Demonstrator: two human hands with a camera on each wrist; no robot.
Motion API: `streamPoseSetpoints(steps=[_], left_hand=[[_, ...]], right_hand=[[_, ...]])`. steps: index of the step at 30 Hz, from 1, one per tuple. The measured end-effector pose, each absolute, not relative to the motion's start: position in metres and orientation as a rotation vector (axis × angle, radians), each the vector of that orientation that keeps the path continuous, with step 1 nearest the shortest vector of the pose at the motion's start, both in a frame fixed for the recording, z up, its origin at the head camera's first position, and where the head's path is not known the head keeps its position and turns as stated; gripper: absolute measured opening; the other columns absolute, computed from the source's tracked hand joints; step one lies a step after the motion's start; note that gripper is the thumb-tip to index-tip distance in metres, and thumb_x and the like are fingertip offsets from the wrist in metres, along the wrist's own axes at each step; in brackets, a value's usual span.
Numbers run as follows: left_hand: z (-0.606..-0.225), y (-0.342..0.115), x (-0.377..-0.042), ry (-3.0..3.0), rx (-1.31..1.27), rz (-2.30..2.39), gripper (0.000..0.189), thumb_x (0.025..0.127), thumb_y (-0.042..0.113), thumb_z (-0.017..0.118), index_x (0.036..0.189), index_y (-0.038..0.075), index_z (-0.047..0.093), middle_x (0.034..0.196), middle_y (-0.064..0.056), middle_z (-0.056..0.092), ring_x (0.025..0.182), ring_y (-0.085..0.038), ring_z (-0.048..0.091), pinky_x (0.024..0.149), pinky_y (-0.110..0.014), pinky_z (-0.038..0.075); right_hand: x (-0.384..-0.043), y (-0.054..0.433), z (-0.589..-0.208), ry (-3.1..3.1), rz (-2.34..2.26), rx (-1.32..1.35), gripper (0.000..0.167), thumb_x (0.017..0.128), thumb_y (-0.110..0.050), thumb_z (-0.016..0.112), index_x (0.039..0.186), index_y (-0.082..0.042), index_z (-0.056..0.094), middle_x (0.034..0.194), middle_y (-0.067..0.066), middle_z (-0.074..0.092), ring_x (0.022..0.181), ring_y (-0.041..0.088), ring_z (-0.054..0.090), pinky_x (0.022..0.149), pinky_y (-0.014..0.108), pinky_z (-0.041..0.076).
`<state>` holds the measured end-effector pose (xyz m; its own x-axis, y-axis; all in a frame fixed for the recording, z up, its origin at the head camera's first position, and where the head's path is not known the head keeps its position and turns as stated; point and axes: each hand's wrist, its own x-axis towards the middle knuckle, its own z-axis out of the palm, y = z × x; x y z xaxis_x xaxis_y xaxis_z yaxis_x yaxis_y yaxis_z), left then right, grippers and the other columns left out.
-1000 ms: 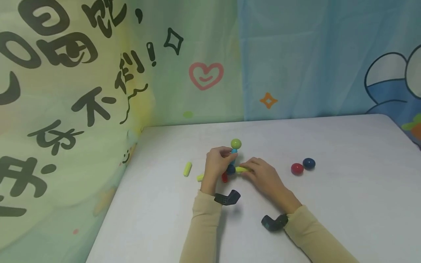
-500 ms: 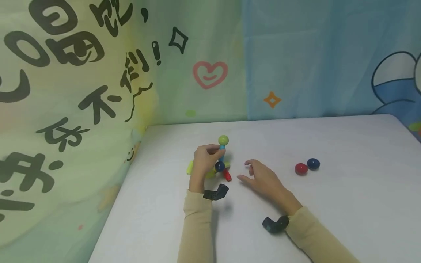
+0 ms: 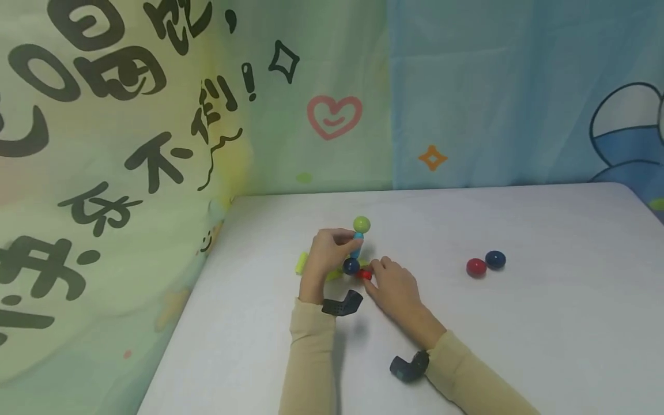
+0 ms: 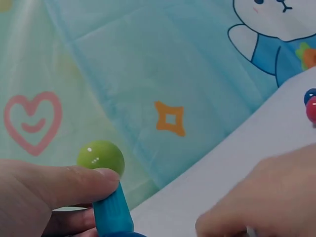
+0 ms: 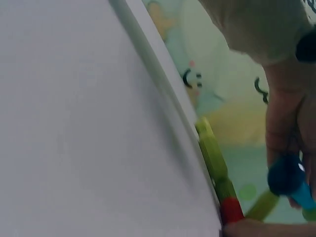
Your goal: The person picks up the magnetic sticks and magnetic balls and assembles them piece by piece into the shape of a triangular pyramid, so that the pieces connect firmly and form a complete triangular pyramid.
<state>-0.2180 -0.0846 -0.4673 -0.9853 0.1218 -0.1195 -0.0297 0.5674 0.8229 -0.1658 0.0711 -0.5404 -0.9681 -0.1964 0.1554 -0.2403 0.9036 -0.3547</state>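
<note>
Upright stack: a glossy yellow-green ball [image 3: 361, 224] is sitting on top of a light blue rod [image 3: 357, 245], and a glossy dark blue ball [image 3: 351, 266] is meeting the rod's lower end; whether it is resting on the white tabletop [image 3: 249, 346] I cannot tell.
Left hand: the left hand [image 3: 327, 253] is pinching the light blue rod between thumb and fingers, just under the yellow-green ball.
Right hand: the right hand [image 3: 396, 288] is apparently pinching a short red rod [image 3: 365, 275] by its end, just beside the dark blue ball.
Joined so far: ball, rod and ball are seemingly forming one piece, so those links are looking finished.
Red rod's link: whether it is touching or entering the dark blue ball is staying unclear.
Loose yellow-green sticks: one stick [image 3: 301, 263] is lying left of the left hand and another [image 3: 334, 275] near the dark blue ball, both seemingly unused.
Spare balls: a glossy red ball [image 3: 476, 267] and a second dark blue ball [image 3: 495, 259] are lying together, well apart on the right, evidently unattached.
</note>
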Motion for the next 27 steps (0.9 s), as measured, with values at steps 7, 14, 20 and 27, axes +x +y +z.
streamPoseSetpoints(steps=[7, 14, 20, 27], left_hand=[[-0.475, -0.071, -0.219, 2.654, 0.059, 1.355, 0.033, 0.086, 0.036, 0.069, 0.109, 0.012, 0.070, 0.102, -0.004, 0.071, 0.095, -0.017, 0.065, 0.082, -0.032, 0.054], [-0.494, -0.054, -0.218, 2.786, 0.090, 1.144, 0.030, 0.086, 0.031, 0.069, 0.108, 0.011, 0.070, 0.091, 0.000, 0.071, 0.082, -0.013, 0.063, 0.073, -0.027, 0.052], [-0.504, -0.042, -0.218, 2.851, 0.076, 1.032, 0.029, 0.084, 0.030, 0.070, 0.107, 0.011, 0.071, 0.085, 0.001, 0.068, 0.074, -0.012, 0.058, 0.066, -0.024, 0.049], [-0.509, -0.033, -0.218, 2.875, 0.061, 0.961, 0.031, 0.084, 0.031, 0.071, 0.107, 0.011, 0.070, 0.087, 0.000, 0.068, 0.076, -0.012, 0.058, 0.066, -0.025, 0.049]], right_hand=[[-0.172, 0.124, -0.517, -3.242, 0.787, 0.302, 0.025, 0.083, -0.032, 0.070, 0.096, -0.014, 0.060, 0.076, 0.000, 0.056, 0.068, 0.016, 0.050, 0.059, 0.029, 0.042], [-0.176, 0.169, -0.510, -3.317, 0.793, 0.201, 0.025, 0.082, -0.029, 0.071, 0.093, -0.010, 0.060, 0.076, 0.003, 0.059, 0.071, 0.019, 0.052, 0.063, 0.029, 0.045], [-0.176, 0.167, -0.514, -3.288, 0.688, 0.205, 0.032, 0.083, -0.032, 0.069, 0.099, -0.007, 0.058, 0.078, 0.005, 0.059, 0.069, 0.020, 0.052, 0.059, 0.029, 0.045], [-0.175, 0.162, -0.523, -3.141, 0.605, 0.238, 0.038, 0.085, -0.032, 0.066, 0.115, -0.010, 0.059, 0.087, 0.007, 0.056, 0.066, 0.020, 0.051, 0.054, 0.030, 0.044]])
